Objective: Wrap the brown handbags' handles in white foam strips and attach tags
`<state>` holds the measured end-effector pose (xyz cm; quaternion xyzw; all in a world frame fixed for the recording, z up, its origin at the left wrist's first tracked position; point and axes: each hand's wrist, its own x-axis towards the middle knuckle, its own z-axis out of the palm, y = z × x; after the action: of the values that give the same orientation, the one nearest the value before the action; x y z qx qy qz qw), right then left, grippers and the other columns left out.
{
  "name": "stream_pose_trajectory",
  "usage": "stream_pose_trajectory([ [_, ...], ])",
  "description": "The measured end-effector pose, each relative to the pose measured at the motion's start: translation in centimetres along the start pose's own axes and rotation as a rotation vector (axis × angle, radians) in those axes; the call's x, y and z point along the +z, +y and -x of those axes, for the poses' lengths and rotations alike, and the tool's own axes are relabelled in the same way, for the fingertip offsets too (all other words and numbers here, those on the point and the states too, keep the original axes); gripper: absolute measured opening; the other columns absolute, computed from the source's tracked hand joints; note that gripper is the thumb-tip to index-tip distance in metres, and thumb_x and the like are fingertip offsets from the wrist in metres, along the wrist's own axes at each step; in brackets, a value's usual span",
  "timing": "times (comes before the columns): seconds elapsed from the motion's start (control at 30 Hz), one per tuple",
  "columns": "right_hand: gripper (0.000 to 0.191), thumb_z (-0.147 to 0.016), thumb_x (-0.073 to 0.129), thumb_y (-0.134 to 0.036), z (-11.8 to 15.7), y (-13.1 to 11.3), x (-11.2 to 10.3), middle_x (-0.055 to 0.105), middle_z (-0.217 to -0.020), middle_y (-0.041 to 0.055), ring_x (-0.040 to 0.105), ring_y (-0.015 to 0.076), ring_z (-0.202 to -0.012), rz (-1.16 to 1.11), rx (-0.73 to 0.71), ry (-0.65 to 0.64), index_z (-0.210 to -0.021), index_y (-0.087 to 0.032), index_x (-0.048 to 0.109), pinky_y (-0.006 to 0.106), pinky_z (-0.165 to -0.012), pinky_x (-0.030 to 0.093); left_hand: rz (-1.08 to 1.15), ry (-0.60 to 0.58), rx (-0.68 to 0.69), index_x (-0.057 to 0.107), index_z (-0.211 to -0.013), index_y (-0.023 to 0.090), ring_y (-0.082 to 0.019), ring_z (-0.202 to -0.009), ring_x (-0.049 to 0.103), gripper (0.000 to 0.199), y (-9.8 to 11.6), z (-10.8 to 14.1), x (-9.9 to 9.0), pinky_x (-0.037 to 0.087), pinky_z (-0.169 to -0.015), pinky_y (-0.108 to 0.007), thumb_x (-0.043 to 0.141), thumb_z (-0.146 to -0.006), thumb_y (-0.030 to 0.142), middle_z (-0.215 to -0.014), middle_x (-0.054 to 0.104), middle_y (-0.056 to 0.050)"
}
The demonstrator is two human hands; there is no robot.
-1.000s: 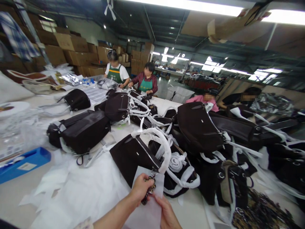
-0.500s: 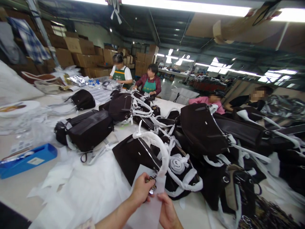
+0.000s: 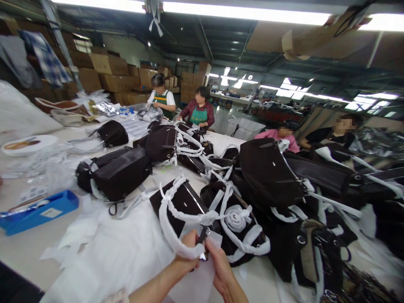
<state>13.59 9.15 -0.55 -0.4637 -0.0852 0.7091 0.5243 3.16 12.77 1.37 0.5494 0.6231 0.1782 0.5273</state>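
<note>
surface (image 3: 22,248) runs across the near side, spread with white tissue paper (image 3: 104,252) and crowded with dark brown handbags. at the near middle lies one handbag (image 3: 176,200), its handle wrapped in white padding (image 3: 168,227). the left hand (image 3: 188,252) sits at the handle's end, fingers (image 3: 191,240) clenched around it. just beside, the right hand (image 3: 223,269) has its fingers (image 3: 211,246) closed on a small metal clasp (image 3: 203,249), above a loose tissue sheet (image 3: 202,280).
</note>
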Motion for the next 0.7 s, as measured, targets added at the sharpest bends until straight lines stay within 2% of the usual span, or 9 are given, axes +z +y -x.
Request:
stream_pose_trajectory([
  [0.13,0.042,-0.052,0.084,-0.042,-1.1,0.2,-0.3,0.071,-0.063,0.0030,0.066,0.0257,-0.066,0.036,-0.002,0.145,-0.083,-0.017,0.069,0.034,-0.061,0.049,-0.099,0.010,0.074,0.047,-0.072,0.021,-0.014,-0.041,0.051,0.020,-0.4,0.1,-0.5,0.033,-0.042,-0.027,0.051,-0.078,0.040,-0.065,0.057,-0.001],
  [0.27,0.039,-0.052,0.082,-0.040,-1.6,0.2,-0.7,0.073,-0.070,0.0035,0.065,0.0244,-0.070,0.126,-0.080,0.177,-0.081,-0.015,0.071,0.033,-0.065,0.049,-0.066,-0.042,0.111,0.051,-0.072,0.021,-0.017,-0.051,0.055,0.027,-0.6,0.1,-1.2,0.038,-0.051,-0.028,0.056,-0.075,0.047,-0.063,0.057,-0.001],
  [0.33,0.037,-0.053,0.081,-0.038,-1.7,0.0,-0.8,0.074,-0.072,0.0019,0.064,0.0219,-0.069,0.165,-0.115,0.192,-0.081,-0.016,0.072,0.031,-0.065,0.048,-0.013,-0.094,0.087,0.052,-0.065,0.021,-0.018,-0.058,0.055,0.039,0.1,0.0,-1.9,0.040,-0.056,-0.029,0.059,-0.070,0.059,-0.060,0.057,-0.001],
  [0.4,0.036,-0.054,0.080,-0.038,-1.7,-0.2,-0.9,0.073,-0.071,0.0007,0.063,0.0198,-0.067,0.200,-0.142,0.196,-0.081,-0.015,0.072,0.029,-0.063,0.047,0.054,-0.150,0.015,0.049,-0.060,0.021,-0.017,-0.054,0.053,0.056,1.0,-0.4,-2.8,0.041,-0.055,-0.029,0.041,-0.072,0.075,-0.054,0.054,-0.002],
  [0.47,0.037,-0.055,0.080,-0.039,-1.7,-0.3,-1.0,0.074,-0.073,0.0012,0.063,0.0197,-0.069,0.218,-0.154,0.190,-0.083,-0.015,0.073,0.028,-0.064,0.047,0.181,-0.188,-0.076,0.050,-0.061,0.020,-0.014,-0.045,0.047,0.071,1.8,-1.2,-3.4,0.038,-0.049,-0.027,0.014,-0.076,0.080,-0.050,0.051,-0.001],
  [0.53,0.041,-0.055,0.080,-0.038,-1.7,-0.3,-1.0,0.075,-0.079,0.0029,0.065,0.0214,-0.075,0.213,-0.144,0.180,-0.089,-0.015,0.073,0.030,-0.069,0.048,0.297,-0.145,-0.113,0.053,-0.064,0.019,-0.012,-0.042,0.043,0.078,2.0,-2.0,-3.8,0.034,-0.047,-0.025,0.004,-0.077,0.078,-0.049,0.049,0.001],
  [0.6,0.045,-0.056,0.080,-0.037,-1.8,-0.3,-1.1,0.076,-0.084,0.0046,0.066,0.0239,-0.080,0.190,-0.119,0.167,-0.094,-0.014,0.072,0.032,-0.073,0.049,0.301,-0.025,-0.095,0.057,-0.064,0.019,-0.013,-0.047,0.045,0.078,1.6,-2.7,-3.7,0.037,-0.051,-0.026,0.006,-0.080,0.075,-0.050,0.049,0.000],
  [0.7,0.048,-0.056,0.081,-0.034,-2.0,-0.2,-1.2,0.076,-0.085,0.0054,0.067,0.0258,-0.083,0.150,-0.080,0.158,-0.098,-0.014,0.070,0.035,-0.076,0.050,0.086,0.134,-0.019,0.064,-0.065,0.019,-0.019,-0.072,0.058,0.070,0.3,-2.8,-3.0,0.043,-0.076,-0.031,0.013,-0.088,0.061,-0.068,0.062,-0.005],
])
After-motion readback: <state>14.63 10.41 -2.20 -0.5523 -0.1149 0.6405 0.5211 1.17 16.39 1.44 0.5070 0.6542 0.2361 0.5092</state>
